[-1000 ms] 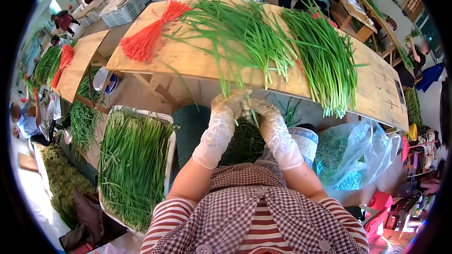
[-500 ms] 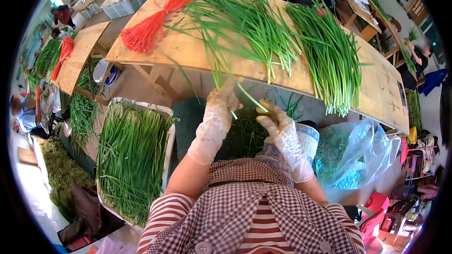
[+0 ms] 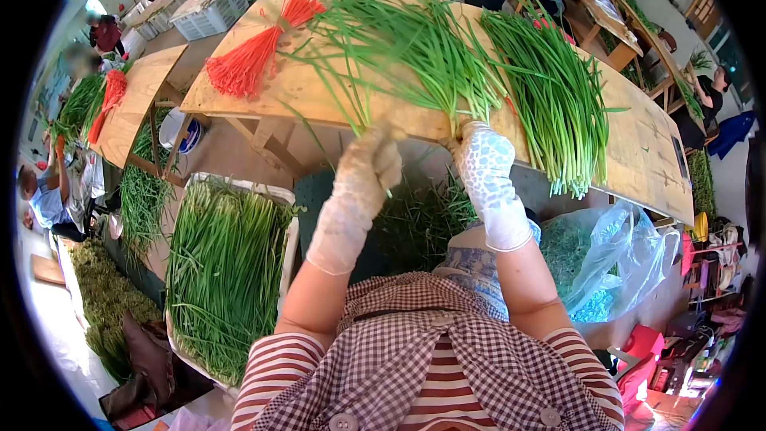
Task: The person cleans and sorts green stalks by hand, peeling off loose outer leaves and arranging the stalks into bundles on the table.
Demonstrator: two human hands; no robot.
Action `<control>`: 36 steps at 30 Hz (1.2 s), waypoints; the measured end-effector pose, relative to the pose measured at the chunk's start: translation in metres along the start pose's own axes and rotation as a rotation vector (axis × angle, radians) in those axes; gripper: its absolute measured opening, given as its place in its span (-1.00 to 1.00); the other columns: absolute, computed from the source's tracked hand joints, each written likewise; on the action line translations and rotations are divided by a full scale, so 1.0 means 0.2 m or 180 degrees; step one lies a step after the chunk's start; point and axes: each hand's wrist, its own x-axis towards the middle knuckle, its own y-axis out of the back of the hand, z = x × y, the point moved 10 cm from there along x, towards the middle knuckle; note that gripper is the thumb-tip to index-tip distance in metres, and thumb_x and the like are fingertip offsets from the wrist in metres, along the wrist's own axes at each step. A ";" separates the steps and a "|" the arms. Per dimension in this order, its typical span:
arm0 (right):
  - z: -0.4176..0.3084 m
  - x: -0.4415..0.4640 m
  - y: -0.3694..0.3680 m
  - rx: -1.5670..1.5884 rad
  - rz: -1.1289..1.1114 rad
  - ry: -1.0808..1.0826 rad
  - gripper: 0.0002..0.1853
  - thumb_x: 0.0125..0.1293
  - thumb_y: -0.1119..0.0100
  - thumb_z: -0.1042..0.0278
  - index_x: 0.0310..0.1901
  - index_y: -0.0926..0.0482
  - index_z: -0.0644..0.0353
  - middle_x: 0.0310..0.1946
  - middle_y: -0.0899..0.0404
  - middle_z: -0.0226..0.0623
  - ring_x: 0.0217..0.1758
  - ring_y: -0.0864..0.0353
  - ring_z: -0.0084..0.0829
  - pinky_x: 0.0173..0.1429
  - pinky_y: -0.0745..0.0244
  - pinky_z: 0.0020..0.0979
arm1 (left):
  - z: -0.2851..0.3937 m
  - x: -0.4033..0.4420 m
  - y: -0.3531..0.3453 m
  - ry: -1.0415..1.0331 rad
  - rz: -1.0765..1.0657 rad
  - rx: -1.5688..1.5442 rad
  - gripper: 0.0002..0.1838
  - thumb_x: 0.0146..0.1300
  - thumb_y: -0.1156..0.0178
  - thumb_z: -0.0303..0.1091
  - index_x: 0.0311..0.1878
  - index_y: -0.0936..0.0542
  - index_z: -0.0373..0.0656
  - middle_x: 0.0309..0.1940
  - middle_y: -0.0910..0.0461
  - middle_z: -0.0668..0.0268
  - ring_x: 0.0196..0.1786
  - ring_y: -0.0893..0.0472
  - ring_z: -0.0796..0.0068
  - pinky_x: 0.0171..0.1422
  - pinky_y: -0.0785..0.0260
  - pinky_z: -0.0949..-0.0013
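Both hands wear stained whitish gloves. My left hand (image 3: pixel 369 166), in front of the table's near edge, is closed on a few garlic chives (image 3: pixel 357 112) whose green leaves spread over the tabletop; a pale stem end sticks out below the fist. At the near edge, my right hand (image 3: pixel 483 161) has its fingers closed at the pale stem ends of a loose pile of garlic chives (image 3: pixel 447 64); its fingertips are partly hidden. Right of that pile lies a thicker, evenly laid bunch of garlic chives (image 3: pixel 550 104).
A bundle of red ties (image 3: pixel 247 60) lies on the left of the wooden table (image 3: pixel 646 132). A white crate (image 3: pixel 290 251) full of garlic chives stands at my left. A clear plastic bag (image 3: pixel 630 255) is at my right. Leaf scraps (image 3: pixel 423 219) lie below. Other people work at tables further off.
My right hand has moved up and forward, from beside my left hand with a single stalk, to the pile's stem ends. The left hand still holds its chives and has shifted slightly left.
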 end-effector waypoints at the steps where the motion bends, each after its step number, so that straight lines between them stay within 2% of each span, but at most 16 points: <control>1: 0.01 0.02 -0.03 -0.0082 -0.0096 0.0014 -0.58 0.06 -0.37 -0.06 -0.38 -0.63 0.21 -0.51 -0.62 -0.11 -0.41 -0.65 -0.10 -0.27 -0.54 -0.19 | -0.05 0.00 0.01 0.0118 0.0076 0.0176 -0.69 0.42 -0.05 -0.12 -0.37 -0.48 -0.13 -0.74 -0.03 0.54 -0.73 -0.05 0.65 -0.65 0.10 0.50; 5: 0.10 0.02 -0.11 0.1451 -0.0711 -0.0317 -0.67 0.14 -0.32 0.10 -0.32 -0.65 0.27 -0.53 -0.62 -0.15 -0.50 -0.63 -0.31 -0.31 -0.53 -0.34 | -0.19 0.06 0.19 0.0298 0.0469 0.0247 -0.75 0.42 -0.03 -0.08 -0.24 -0.49 -0.05 -0.74 -0.06 0.55 -0.74 -0.06 0.63 -0.66 0.10 0.49; 6: 0.07 -0.06 -0.11 0.2469 -0.1439 -0.1011 -0.68 0.23 -0.25 0.16 -0.26 -0.66 0.32 -0.49 -0.64 -0.27 -0.54 -0.56 -0.51 -0.37 -0.49 -0.48 | -0.20 0.08 0.23 0.0307 0.0622 0.0193 -0.76 0.42 -0.02 -0.07 -0.21 -0.48 -0.03 -0.73 -0.07 0.55 -0.74 -0.07 0.63 -0.66 0.10 0.50; 9: -0.07 -0.25 -0.20 0.3995 -0.1938 -0.0970 -0.72 0.30 -0.19 0.18 -0.20 -0.67 0.26 -0.44 -0.67 -0.26 -0.48 -0.60 -0.57 -0.33 -0.54 -0.52 | -0.24 0.05 0.18 0.0648 0.0452 -0.0047 -0.78 0.43 -0.01 -0.06 -0.15 -0.46 0.03 -0.73 -0.08 0.55 -0.74 -0.06 0.63 -0.65 0.09 0.51; 10: -0.10 -0.31 -0.25 0.4235 -0.2227 -0.1018 -0.72 0.34 -0.14 0.21 -0.15 -0.66 0.27 -0.41 -0.68 -0.29 -0.48 -0.59 -0.60 -0.33 -0.53 -0.55 | -0.25 0.06 0.15 0.0638 0.0075 -0.0260 -0.80 0.42 -0.04 -0.11 -0.19 -0.48 -0.01 -0.74 -0.09 0.57 -0.74 -0.06 0.65 -0.66 0.08 0.53; 12: -0.16 -0.41 -0.30 0.4800 -0.2698 -0.1090 -0.70 0.37 -0.13 0.25 -0.07 -0.64 0.32 -0.37 -0.68 -0.33 -0.47 -0.59 -0.61 -0.34 -0.52 -0.59 | -0.25 0.05 0.15 0.0567 0.0049 -0.0062 -0.81 0.40 -0.09 -0.16 -0.21 -0.50 -0.06 -0.75 -0.08 0.58 -0.75 -0.06 0.67 -0.66 0.09 0.53; 15: -0.15 -0.43 -0.32 0.4789 -0.2421 -0.1442 -0.71 0.34 -0.18 0.26 -0.07 -0.64 0.32 -0.38 -0.68 -0.34 -0.44 -0.60 -0.61 -0.32 -0.50 -0.60 | -0.23 0.04 0.18 0.0450 0.0399 0.0276 -0.83 0.36 -0.17 -0.25 -0.20 -0.56 -0.16 -0.76 -0.08 0.61 -0.75 -0.07 0.71 -0.66 0.09 0.55; 17: -0.10 -0.37 -0.34 0.4453 -0.1803 -0.1396 -0.70 0.30 -0.23 0.26 -0.07 -0.65 0.32 -0.33 -0.69 -0.29 -0.36 -0.62 -0.57 -0.22 -0.51 -0.55 | -0.23 0.04 0.19 0.0483 0.0461 0.0534 -0.83 0.35 -0.17 -0.27 -0.17 -0.57 -0.17 -0.76 -0.07 0.61 -0.75 -0.06 0.72 -0.66 0.09 0.55; 20: -0.04 -0.28 -0.35 0.3573 -0.1313 -0.1101 -0.70 0.26 -0.27 0.26 -0.11 -0.67 0.33 -0.26 -0.70 -0.17 -0.22 -0.63 -0.48 -0.05 -0.50 -0.46 | -0.23 0.04 0.17 0.0318 0.0263 0.0476 -0.82 0.34 -0.18 -0.27 -0.15 -0.58 -0.18 -0.73 -0.25 0.58 -0.73 -0.17 0.71 -0.66 -0.01 0.57; 24: -0.06 -0.23 -0.41 0.3650 -0.1328 -0.0958 -0.73 0.23 -0.27 0.28 -0.16 -0.68 0.32 -0.28 -0.70 -0.12 -0.19 -0.63 -0.44 -0.02 -0.49 -0.44 | -0.23 0.07 0.23 0.0230 0.0839 0.0726 -0.80 0.31 -0.21 -0.23 -0.15 -0.60 -0.16 -0.52 -0.56 0.43 -0.66 -0.38 0.68 -0.61 -0.19 0.57; 25: -0.08 -0.19 -0.28 0.3321 -0.0807 -0.0493 -0.73 0.23 -0.27 0.28 -0.17 -0.68 0.33 -0.30 -0.70 -0.14 -0.21 -0.63 -0.45 -0.05 -0.50 -0.43 | -0.24 0.09 0.26 0.0078 0.0818 0.0579 -0.80 0.30 -0.22 -0.20 -0.16 -0.58 -0.12 -0.60 -0.47 0.50 -0.68 -0.31 0.69 -0.62 -0.14 0.56; 26: -0.06 -0.17 -0.28 0.3453 -0.0743 -0.0599 -0.77 0.24 -0.26 0.33 -0.19 -0.69 0.32 -0.35 -0.70 -0.21 -0.29 -0.62 -0.48 -0.12 -0.51 -0.43 | -0.22 0.10 0.21 -0.0012 0.0414 0.0242 -0.79 0.30 -0.22 -0.20 -0.15 -0.59 -0.12 -0.66 -0.35 0.57 -0.70 -0.22 0.71 -0.63 -0.04 0.55; 27: -0.03 -0.15 -0.32 0.3747 -0.0640 -0.0785 -0.80 0.25 -0.27 0.34 -0.22 -0.69 0.30 -0.43 -0.68 -0.31 -0.41 -0.57 -0.54 -0.25 -0.49 -0.49 | -0.20 0.11 0.22 -0.0040 0.0611 -0.0022 -0.80 0.32 -0.21 -0.21 -0.18 -0.59 -0.14 -0.70 -0.24 0.61 -0.70 -0.15 0.71 -0.63 0.07 0.54; 29: -0.08 -0.12 -0.27 0.3492 -0.1008 -0.0976 -0.81 0.26 -0.29 0.33 -0.22 -0.69 0.28 -0.48 -0.64 -0.37 -0.49 -0.52 -0.61 -0.36 -0.44 -0.58 | -0.15 0.13 0.22 -0.0081 0.0732 0.0011 -0.82 0.33 -0.19 -0.23 -0.23 -0.57 -0.15 -0.71 -0.25 0.59 -0.70 -0.16 0.70 -0.62 0.08 0.56; 32: -0.10 -0.06 -0.22 0.3944 -0.0571 -0.0902 -0.77 0.24 -0.34 0.29 -0.22 -0.68 0.30 -0.48 -0.63 -0.39 -0.51 -0.52 -0.62 -0.41 -0.40 -0.61 | -0.12 0.13 0.10 -0.0057 0.0552 0.0133 -0.82 0.33 -0.20 -0.23 -0.28 -0.51 -0.14 -0.71 -0.27 0.55 -0.71 -0.17 0.69 -0.63 0.06 0.55; 36: -0.16 -0.07 -0.25 0.3952 -0.1147 -0.1087 -0.76 0.19 -0.38 0.32 -0.23 -0.68 0.35 -0.46 -0.63 -0.40 -0.47 -0.50 -0.63 -0.35 -0.41 -0.59 | -0.15 0.15 0.15 0.0101 0.0939 0.0233 -0.78 0.32 -0.22 -0.20 -0.29 -0.49 -0.13 -0.72 -0.27 0.52 -0.72 -0.17 0.65 -0.63 0.04 0.53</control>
